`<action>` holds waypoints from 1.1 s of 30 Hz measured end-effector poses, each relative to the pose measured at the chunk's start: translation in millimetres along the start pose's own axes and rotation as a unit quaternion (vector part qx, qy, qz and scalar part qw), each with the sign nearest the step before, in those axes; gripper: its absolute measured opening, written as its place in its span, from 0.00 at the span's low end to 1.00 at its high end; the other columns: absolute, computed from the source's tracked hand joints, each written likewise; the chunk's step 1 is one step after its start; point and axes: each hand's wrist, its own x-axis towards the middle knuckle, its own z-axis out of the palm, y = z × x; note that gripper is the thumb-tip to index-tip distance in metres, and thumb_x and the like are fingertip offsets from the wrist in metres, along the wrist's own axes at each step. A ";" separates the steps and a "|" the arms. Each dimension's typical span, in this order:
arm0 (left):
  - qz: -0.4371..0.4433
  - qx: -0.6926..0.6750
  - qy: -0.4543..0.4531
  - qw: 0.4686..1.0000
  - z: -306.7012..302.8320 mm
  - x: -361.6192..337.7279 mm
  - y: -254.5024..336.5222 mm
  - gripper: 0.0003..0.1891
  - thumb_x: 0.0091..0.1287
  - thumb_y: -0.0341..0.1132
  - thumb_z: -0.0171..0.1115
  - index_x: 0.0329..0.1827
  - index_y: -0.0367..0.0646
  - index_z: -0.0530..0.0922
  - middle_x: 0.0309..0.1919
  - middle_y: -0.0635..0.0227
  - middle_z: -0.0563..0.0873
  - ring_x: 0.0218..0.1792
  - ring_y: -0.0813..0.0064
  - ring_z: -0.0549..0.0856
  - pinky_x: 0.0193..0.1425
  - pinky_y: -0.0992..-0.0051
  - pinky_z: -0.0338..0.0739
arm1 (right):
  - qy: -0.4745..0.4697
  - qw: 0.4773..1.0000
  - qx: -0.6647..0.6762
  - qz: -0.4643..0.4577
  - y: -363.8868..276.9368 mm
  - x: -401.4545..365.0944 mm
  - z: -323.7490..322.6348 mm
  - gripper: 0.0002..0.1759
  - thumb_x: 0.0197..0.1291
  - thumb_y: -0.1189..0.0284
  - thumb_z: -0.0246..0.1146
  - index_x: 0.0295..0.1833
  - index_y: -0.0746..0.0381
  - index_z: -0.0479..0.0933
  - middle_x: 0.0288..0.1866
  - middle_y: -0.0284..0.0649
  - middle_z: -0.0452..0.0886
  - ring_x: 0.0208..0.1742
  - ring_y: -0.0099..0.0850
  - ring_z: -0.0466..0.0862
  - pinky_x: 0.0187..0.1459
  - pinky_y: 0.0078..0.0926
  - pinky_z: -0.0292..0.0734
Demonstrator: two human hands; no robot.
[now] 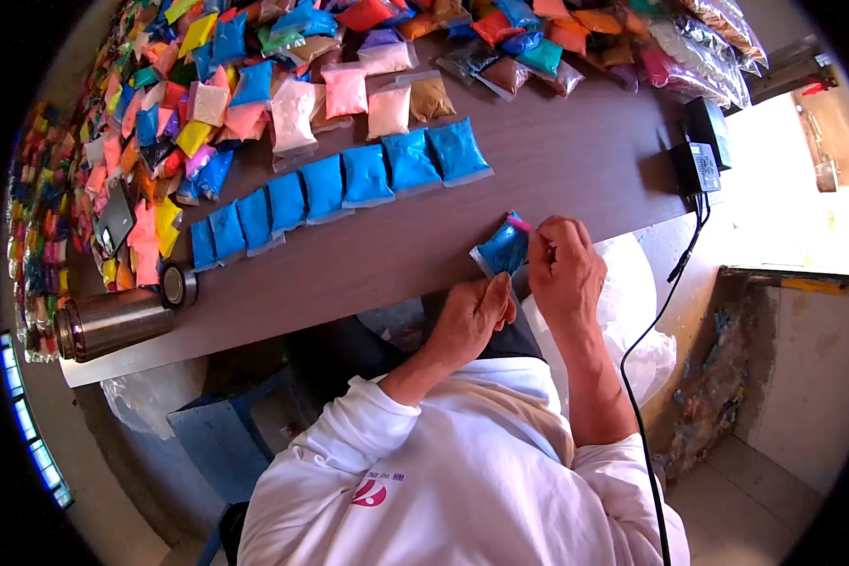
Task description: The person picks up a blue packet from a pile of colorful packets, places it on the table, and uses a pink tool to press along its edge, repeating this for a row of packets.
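Observation:
A blue packet (502, 249) lies near the table's front edge, between my two hands. My left hand (476, 313) is closed at the packet's lower edge, thumb against the curled fingers. At its upper right, my right hand (564, 264) is closed with the fingertips pinched by a small pink item (519, 223) at the packet's corner. Which part of it the fingertips grip is too small to tell. Farther back, a slanting row of several blue packets (323, 188) lies side by side on the brown table (575, 179).
Many coloured packets (344, 90) are heaped along the back and left. A steel flask (118, 325), its round lid (179, 283) and a phone (117, 219) lie at the left. A black adapter (698, 168) with a hanging cable (635, 377) is at the right edge.

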 end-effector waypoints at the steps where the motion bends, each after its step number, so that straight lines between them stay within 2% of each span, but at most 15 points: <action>1: 0.001 0.000 0.000 1.000 -0.7 -0.4 -1.5 0.25 0.75 0.49 0.44 0.23 0.41 0.72 0.18 0.70 0.75 0.19 0.84 0.70 0.24 0.80 0.65 | 0.001 1.000 -0.001 -0.001 2.7 -0.4 -1.1 0.03 0.56 0.76 0.62 0.34 0.61 0.74 0.34 0.40 0.78 0.32 0.43 0.81 0.32 0.36 0.74; 3: 0.001 0.021 0.011 1.000 -2.9 -1.2 -3.8 0.25 0.75 0.49 0.44 0.23 0.41 0.73 0.17 0.70 0.75 0.19 0.84 0.70 0.24 0.80 0.65 | 0.029 0.999 0.022 0.003 9.8 0.0 -6.3 0.04 0.54 0.76 0.63 0.35 0.61 0.75 0.34 0.41 0.78 0.32 0.42 0.81 0.32 0.35 0.76; 5: -0.005 0.012 0.025 1.000 -0.8 -3.9 -5.9 0.26 0.75 0.49 0.44 0.21 0.41 0.71 0.17 0.69 0.76 0.19 0.82 0.71 0.24 0.79 0.65 | -0.004 0.999 0.037 -0.028 3.3 -10.1 -14.7 0.06 0.53 0.76 0.64 0.37 0.61 0.76 0.36 0.41 0.78 0.34 0.41 0.81 0.33 0.34 0.76; 7: -0.009 0.004 0.036 0.999 1.4 -3.1 -5.4 0.27 0.75 0.49 0.43 0.18 0.41 0.69 0.17 0.67 0.77 0.20 0.81 0.72 0.24 0.77 0.66 | -0.083 0.988 0.030 -0.125 -8.9 -17.3 -16.2 0.06 0.51 0.76 0.65 0.37 0.61 0.76 0.38 0.41 0.77 0.35 0.41 0.81 0.32 0.34 0.76; 9: -0.011 0.003 0.042 0.999 3.4 -3.9 -2.5 0.26 0.75 0.48 0.44 0.19 0.41 0.70 0.17 0.67 0.77 0.20 0.82 0.71 0.24 0.78 0.66 | -0.087 0.989 0.014 -0.122 -3.9 -17.2 -11.5 0.06 0.52 0.76 0.64 0.35 0.60 0.76 0.38 0.41 0.76 0.34 0.40 0.80 0.30 0.35 0.74; 11: -0.008 0.019 0.038 0.999 0.4 -4.9 -2.0 0.26 0.75 0.48 0.44 0.19 0.41 0.70 0.17 0.68 0.77 0.20 0.82 0.71 0.24 0.78 0.65 | -0.003 0.998 -0.051 -0.039 17.5 -5.1 -8.6 0.05 0.51 0.75 0.65 0.34 0.60 0.75 0.35 0.41 0.75 0.31 0.41 0.79 0.29 0.35 0.73; 13: -0.001 0.036 0.035 0.999 -1.2 -4.2 -3.1 0.26 0.75 0.47 0.45 0.19 0.41 0.71 0.17 0.68 0.76 0.20 0.82 0.71 0.24 0.78 0.65 | 0.001 0.998 -0.047 0.042 20.9 4.0 -18.2 0.05 0.51 0.78 0.63 0.32 0.58 0.74 0.35 0.41 0.75 0.30 0.41 0.78 0.28 0.34 0.74; 15: -0.001 0.049 0.020 0.999 -1.3 -8.2 -11.5 0.26 0.75 0.48 0.44 0.22 0.39 0.74 0.16 0.71 0.75 0.19 0.83 0.71 0.24 0.79 0.65 | 0.000 0.998 0.012 -0.062 4.9 -8.4 -19.9 0.04 0.52 0.76 0.63 0.32 0.57 0.75 0.34 0.40 0.75 0.30 0.40 0.79 0.29 0.34 0.75; 16: 0.007 0.054 0.027 0.998 -0.4 -8.5 -7.9 0.25 0.75 0.47 0.44 0.22 0.39 0.73 0.15 0.70 0.74 0.19 0.83 0.71 0.24 0.79 0.65 | -0.067 0.993 0.012 -0.093 -10.7 -14.8 -24.2 0.05 0.51 0.74 0.64 0.33 0.56 0.75 0.34 0.38 0.75 0.32 0.40 0.79 0.31 0.33 0.75; 17: 0.010 0.055 0.024 0.998 1.1 -5.6 -7.8 0.25 0.75 0.47 0.44 0.22 0.39 0.73 0.15 0.70 0.74 0.19 0.83 0.71 0.24 0.79 0.65 | -0.065 0.986 0.013 -0.151 -20.7 -15.5 -18.9 0.04 0.51 0.73 0.64 0.33 0.56 0.74 0.34 0.38 0.75 0.31 0.41 0.79 0.31 0.33 0.75; 20: 0.010 0.017 0.048 0.999 2.8 -4.8 -5.8 0.25 0.75 0.46 0.45 0.21 0.39 0.73 0.15 0.70 0.74 0.18 0.83 0.71 0.24 0.78 0.65 | -0.073 0.995 0.003 -0.072 1.9 -11.8 -6.8 0.03 0.53 0.74 0.63 0.32 0.57 0.74 0.33 0.38 0.75 0.31 0.39 0.78 0.31 0.32 0.74; 23: 0.019 0.072 0.049 0.996 -0.7 -5.2 1.8 0.27 0.75 0.48 0.44 0.19 0.40 0.72 0.16 0.69 0.76 0.20 0.82 0.71 0.25 0.78 0.65 | 0.039 0.998 -0.039 0.029 24.6 3.2 -12.6 0.05 0.52 0.76 0.63 0.31 0.58 0.74 0.33 0.39 0.75 0.29 0.40 0.79 0.28 0.33 0.73; 26: -0.026 0.023 0.052 0.998 0.7 -9.5 -7.8 0.24 0.74 0.45 0.46 0.21 0.39 0.74 0.15 0.71 0.74 0.19 0.84 0.71 0.24 0.80 0.64 | 0.004 0.998 0.003 -0.058 7.4 -8.4 -21.3 0.05 0.51 0.77 0.64 0.31 0.58 0.74 0.34 0.38 0.76 0.30 0.39 0.79 0.27 0.32 0.74; 28: -0.008 0.022 0.049 0.999 3.0 -7.2 1.1 0.25 0.74 0.46 0.46 0.20 0.39 0.74 0.15 0.71 0.74 0.19 0.84 0.71 0.24 0.80 0.64 | -0.050 0.991 0.023 -0.123 -9.6 -17.4 -15.7 0.03 0.52 0.75 0.63 0.31 0.58 0.75 0.34 0.37 0.76 0.30 0.38 0.80 0.28 0.32 0.74; 33: -0.010 0.047 0.051 0.998 0.3 -6.1 0.6 0.28 0.74 0.51 0.44 0.18 0.40 0.71 0.16 0.69 0.76 0.19 0.83 0.72 0.23 0.78 0.66 | -0.051 0.996 -0.029 -0.066 -3.6 -7.8 -7.5 0.03 0.52 0.73 0.63 0.31 0.59 0.74 0.34 0.38 0.76 0.30 0.39 0.79 0.30 0.35 0.73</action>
